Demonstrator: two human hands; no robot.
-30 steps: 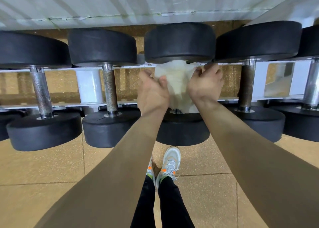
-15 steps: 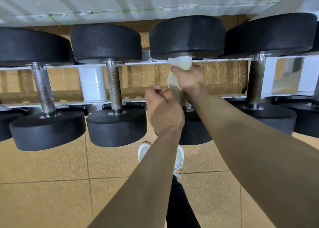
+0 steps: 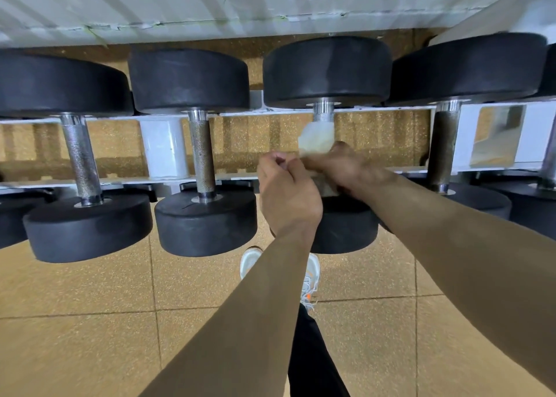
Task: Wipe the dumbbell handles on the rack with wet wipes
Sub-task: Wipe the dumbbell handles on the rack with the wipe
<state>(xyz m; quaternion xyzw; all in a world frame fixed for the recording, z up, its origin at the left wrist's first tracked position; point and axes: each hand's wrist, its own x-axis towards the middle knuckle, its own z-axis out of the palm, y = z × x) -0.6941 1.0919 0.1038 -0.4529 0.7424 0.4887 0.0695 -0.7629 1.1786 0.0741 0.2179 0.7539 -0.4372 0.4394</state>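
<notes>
Several black dumbbells lie across a white rack [image 3: 164, 148]. My right hand [image 3: 340, 168] grips a pale wet wipe [image 3: 316, 139] wrapped around the steel handle [image 3: 323, 115] of the third dumbbell [image 3: 328, 72]. The hand sits near the handle's lower end, and bare knurled steel shows above the wipe. My left hand [image 3: 287, 195] is a closed fist just left of it, in front of the near weight, and I cannot see anything in it. The lower part of this handle is hidden by both hands.
Two dumbbells with bare steel handles [image 3: 203, 153] [image 3: 79, 156] lie to the left, and a darker handle [image 3: 443, 147] to the right. A white ribbed wall [image 3: 210, 2] runs behind. My white shoe [image 3: 251, 260] stands on the tan tiled floor [image 3: 90, 321].
My right hand has slid the wipe down the handle toward me, baring the top of the steel. My left hand let go of the wipe earlier and stays closed beside it.
</notes>
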